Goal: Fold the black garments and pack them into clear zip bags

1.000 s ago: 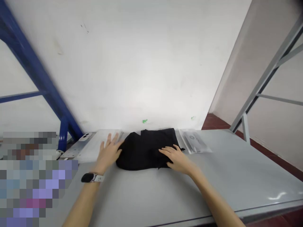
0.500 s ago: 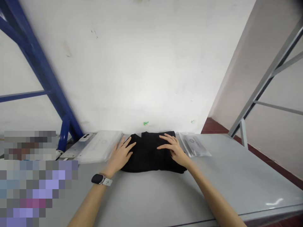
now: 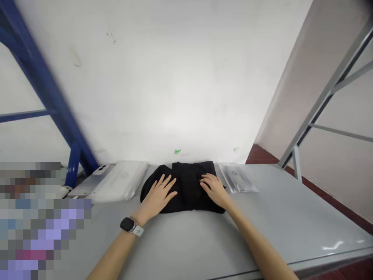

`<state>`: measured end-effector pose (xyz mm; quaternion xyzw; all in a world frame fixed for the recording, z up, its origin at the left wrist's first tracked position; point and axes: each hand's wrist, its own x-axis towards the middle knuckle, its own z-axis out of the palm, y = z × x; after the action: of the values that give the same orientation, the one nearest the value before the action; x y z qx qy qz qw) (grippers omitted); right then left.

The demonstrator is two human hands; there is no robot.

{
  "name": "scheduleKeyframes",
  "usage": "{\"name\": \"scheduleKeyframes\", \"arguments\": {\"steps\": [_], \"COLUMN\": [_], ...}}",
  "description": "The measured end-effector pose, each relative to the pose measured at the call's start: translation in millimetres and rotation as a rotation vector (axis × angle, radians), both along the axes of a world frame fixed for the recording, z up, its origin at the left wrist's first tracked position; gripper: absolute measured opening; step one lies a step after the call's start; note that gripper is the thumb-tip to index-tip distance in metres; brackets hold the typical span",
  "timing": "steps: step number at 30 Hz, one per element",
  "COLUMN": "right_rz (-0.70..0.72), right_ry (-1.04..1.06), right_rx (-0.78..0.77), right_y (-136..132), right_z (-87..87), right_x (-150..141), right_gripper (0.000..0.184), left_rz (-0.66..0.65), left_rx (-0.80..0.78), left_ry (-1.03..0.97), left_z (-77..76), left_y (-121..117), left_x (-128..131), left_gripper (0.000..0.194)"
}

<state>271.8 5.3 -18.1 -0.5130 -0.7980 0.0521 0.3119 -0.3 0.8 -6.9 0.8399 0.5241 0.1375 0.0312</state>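
Both hands are down flat, fingers spread, gripping nothing: the left hand (image 3: 159, 193) on the left half of the folded black garment (image 3: 189, 182), the right hand (image 3: 214, 189) on its right half, equally near. Its long axis runs side to side across the counter (image 3: 186, 241). Just right of the garment, a clear bag (image 3: 237, 178), print too small to read; just left, a white packet (image 3: 121, 181).

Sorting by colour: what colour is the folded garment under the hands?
The folded garment is plain black; the head view shows it best.
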Motion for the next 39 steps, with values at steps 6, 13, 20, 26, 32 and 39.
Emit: {"name": "scheduleKeyframes", "arguments": {"steps": [6,13,20,26,32,39], "right_rz": [-0.114,-0.052,0.500,-0.033,-0.172,-0.269], "right_ry": [-0.010,0.250,0.683,0.379,0.088,-0.070], "right_rx": [0.070,-0.105,-0.404,-0.192,-0.212,-0.106], "right_y": [-9.9,-11.5,-27.4,3.3,8.9,7.7], "right_z": [-4.3,10.9,48.6,16.2,7.4,11.0], "right_x": [-27.1,-43.9,-62.0,-28.6,-20.0,-26.7], "right_gripper": [0.029,0.034,0.045,0.032,0.026,0.005], "left_rz": [0.011,0.087,0.242,0.140,0.076,0.096], "left_rx": [-0.034,0.015,-0.020,0.023,0.002,-0.033], "left_ry": [0.029,-0.109,-0.519,-0.387,-0.238,-0.229], "left_z": [-12.9,-6.5,20.3,13.5,-0.7,0.9], "left_y": [2.5,10.3,13.8,12.7,14.8,15.6], "left_x": [-4.1,-9.2,-21.4,-14.4,-10.1,-15.2], "left_gripper": [0.057,0.056,0.060,0.051,0.048,0.053]}}
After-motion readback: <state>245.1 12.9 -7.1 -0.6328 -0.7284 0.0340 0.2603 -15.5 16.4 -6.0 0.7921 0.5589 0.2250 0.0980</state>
